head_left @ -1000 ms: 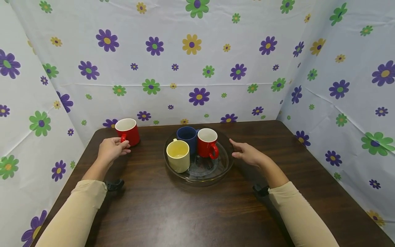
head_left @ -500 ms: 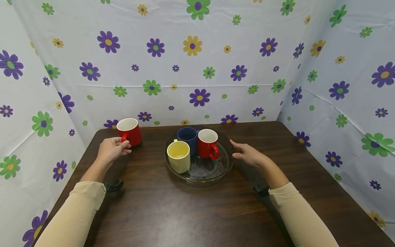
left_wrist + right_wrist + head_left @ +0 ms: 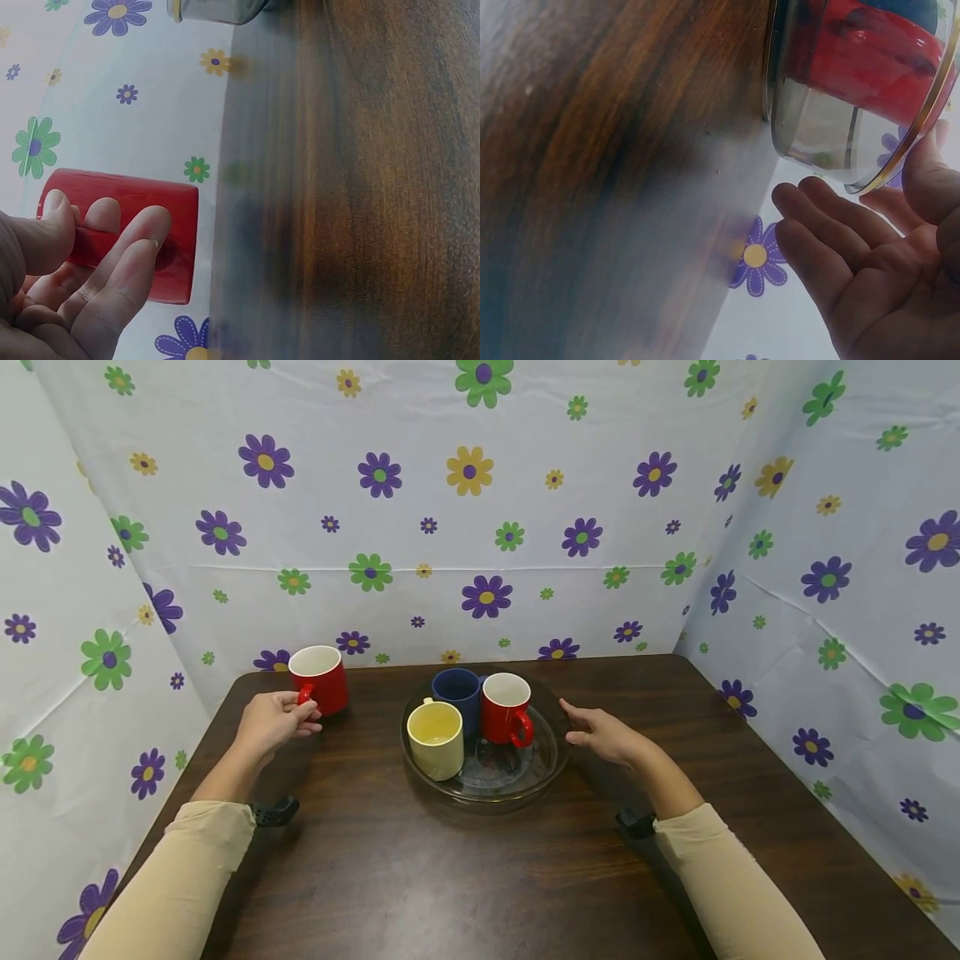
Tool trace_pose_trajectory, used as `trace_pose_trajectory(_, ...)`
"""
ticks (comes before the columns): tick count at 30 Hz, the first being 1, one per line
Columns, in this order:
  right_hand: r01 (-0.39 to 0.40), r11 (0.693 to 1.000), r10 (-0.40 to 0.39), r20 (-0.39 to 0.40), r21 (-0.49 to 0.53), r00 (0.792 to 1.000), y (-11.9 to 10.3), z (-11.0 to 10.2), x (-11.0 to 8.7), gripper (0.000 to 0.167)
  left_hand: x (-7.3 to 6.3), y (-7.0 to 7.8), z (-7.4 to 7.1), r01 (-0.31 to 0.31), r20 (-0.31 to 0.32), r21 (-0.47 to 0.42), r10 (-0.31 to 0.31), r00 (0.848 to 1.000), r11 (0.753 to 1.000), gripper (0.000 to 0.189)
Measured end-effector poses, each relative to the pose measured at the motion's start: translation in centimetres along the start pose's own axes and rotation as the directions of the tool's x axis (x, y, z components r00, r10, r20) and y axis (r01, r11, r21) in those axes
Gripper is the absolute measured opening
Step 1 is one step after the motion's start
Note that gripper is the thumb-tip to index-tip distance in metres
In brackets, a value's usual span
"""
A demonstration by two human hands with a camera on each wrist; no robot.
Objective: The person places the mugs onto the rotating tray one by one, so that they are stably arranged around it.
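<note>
My left hand [image 3: 273, 724] pinches the handle of a red mug [image 3: 330, 687] with a white inside, at the table's back left. In the left wrist view, the mug [image 3: 142, 195] hangs upright, its base apparently raised off the table. A round clear glass dish [image 3: 491, 795] sits mid-table. Inside it stand a yellow mug [image 3: 437, 752], a blue mug [image 3: 467, 706] and another red mug [image 3: 501, 718]. My right hand [image 3: 607, 735] is at the dish's right rim, fingers extended; in the right wrist view, its thumb lies by the gold-edged rim [image 3: 922, 124].
The dark wooden table [image 3: 450, 885] reaches back to a flower-patterned white sheet [image 3: 420, 543], which also encloses the left and right sides. A black wrist strap [image 3: 276, 812] is on the left arm and another strap [image 3: 636, 823] on the right.
The red mug in my left hand has shifted slightly to the right. My right hand and the dish with its mugs stay put; the head view has drifted slightly.
</note>
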State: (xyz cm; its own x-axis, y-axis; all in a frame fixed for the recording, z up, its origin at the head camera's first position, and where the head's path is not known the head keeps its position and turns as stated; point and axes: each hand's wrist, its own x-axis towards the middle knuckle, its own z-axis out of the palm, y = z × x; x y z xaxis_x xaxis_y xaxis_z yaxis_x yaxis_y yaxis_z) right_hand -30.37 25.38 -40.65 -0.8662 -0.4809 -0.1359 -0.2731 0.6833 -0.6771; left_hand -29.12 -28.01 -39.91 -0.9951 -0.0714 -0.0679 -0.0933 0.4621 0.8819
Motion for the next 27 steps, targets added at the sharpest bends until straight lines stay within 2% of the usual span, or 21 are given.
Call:
trace_pose_trajectory(13, -0.015, 1.0, 0.015, 0.003, -0.003, 1.0, -0.3, 0.0, -0.3, 0.068, -0.5, 1.0, -0.1, -0.003, 0.034, 0.015, 0.003, 0.999, 1.0, 0.048)
trace_pose_trajectory(27, -0.008, 0.999, 0.008, -0.006, -0.05, 1.0, -0.4, 0.0, -0.6, 0.069, -0.7, 1.4, 0.0, -0.052, 0.063, 0.022, 0.051, 0.997, 0.998, 0.046)
